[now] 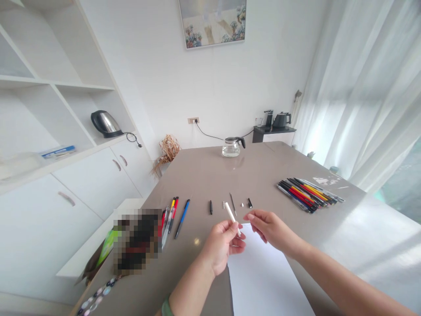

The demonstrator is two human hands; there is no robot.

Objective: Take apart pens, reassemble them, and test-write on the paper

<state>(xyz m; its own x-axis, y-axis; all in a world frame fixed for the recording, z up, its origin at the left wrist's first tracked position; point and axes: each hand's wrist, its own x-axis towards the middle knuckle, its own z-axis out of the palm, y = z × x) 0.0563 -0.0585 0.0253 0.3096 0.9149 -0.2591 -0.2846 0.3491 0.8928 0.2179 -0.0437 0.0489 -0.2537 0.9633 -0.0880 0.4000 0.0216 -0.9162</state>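
Note:
My left hand is closed round a slim white pen barrel, which tilts up and away above the top edge of a white sheet of paper. Just to its right, my right hand hovers over the paper with loosely bent fingers; nothing shows in it. Beyond the hands lie loose pen parts: a black grip sleeve, a small pale piece like a spring, a thin refill, a small white tip and a short black piece.
A blue pen and several other pens lie left, beside a blurred-out item. A pile of pens lies right. A glass pot stands at the far end of the brown table. A beaded strand hangs near the left edge.

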